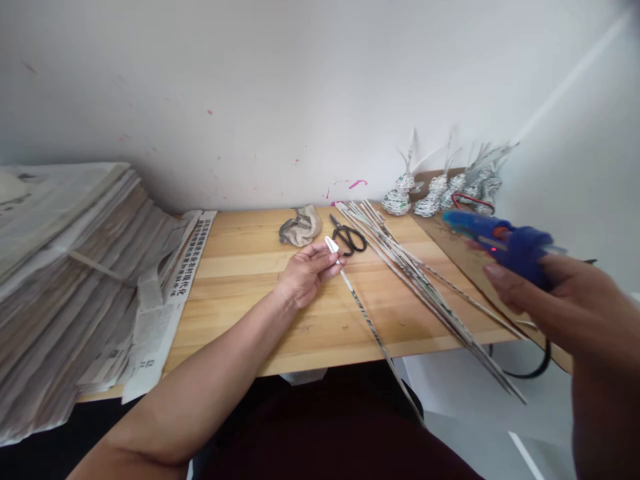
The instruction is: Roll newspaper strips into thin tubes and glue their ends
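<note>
My left hand [313,273] pinches one end of a long rolled newspaper stick [367,320] above the wooden table. A white pointed tip of the stick shows past my thumb, and its other end slants down over the table's front edge toward my body. In my right hand [575,300], held up at the right, is a blue hot glue gun [510,247] with a small red light on it. Its nozzle points left, away from the stick. Black-handled scissors [350,239] lie just beyond my left hand, beside a crumpled grey-beige cloth [301,227].
A tall pile of newspapers [75,267] covers the table's left side. Right of the scissors, a bundle of paper sticks [425,293] overhangs the front edge. Several woven paper figures [397,197] stand at the back right, by a brown board [435,233]. A white wall [300,100] rises behind.
</note>
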Demonstrator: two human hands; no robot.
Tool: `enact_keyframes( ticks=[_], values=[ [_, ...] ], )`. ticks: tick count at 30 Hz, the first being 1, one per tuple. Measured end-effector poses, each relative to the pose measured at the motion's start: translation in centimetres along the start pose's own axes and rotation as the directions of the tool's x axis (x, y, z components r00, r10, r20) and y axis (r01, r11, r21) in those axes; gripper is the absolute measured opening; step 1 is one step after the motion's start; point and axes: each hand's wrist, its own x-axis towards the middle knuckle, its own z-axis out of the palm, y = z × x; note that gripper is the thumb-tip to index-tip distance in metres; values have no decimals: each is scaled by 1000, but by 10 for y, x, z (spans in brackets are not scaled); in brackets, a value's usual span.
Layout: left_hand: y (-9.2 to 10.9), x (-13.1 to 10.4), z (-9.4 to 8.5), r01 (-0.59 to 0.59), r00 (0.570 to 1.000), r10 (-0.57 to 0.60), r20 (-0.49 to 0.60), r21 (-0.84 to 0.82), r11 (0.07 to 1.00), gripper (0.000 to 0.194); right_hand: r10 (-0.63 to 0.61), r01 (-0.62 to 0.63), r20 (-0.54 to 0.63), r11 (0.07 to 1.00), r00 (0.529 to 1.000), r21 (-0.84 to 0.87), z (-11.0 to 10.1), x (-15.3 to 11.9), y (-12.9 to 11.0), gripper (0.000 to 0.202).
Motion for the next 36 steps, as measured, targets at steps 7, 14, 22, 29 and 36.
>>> enact_keyframes(
  ticks=[7, 14, 22, 29, 36],
  values=[
    [3, -3, 4, 1, 1000, -1, 4, 56, 998, 27, -195, 181, 264, 980, 945, 76, 58, 5, -29, 35],
    [3, -4, 5, -3, 1000, 1, 20, 82, 997, 33, -197, 143, 358, 975, 913, 172, 82, 8, -33, 34],
    [3, -5, 6, 0, 1000, -1, 15, 90, 996, 37, -221, 225, 324, 974, 920, 24, 84, 7, -34, 34],
    [2, -5, 5, -12, 1000, 11, 18, 87, 996, 39, -217, 225, 340, 974, 915, 17, 83, 7, -37, 35],
    [3, -5, 6, -14, 1000, 13, 15, 73, 997, 37, -208, 222, 344, 975, 916, -3, 84, 8, -38, 35]
  ],
)
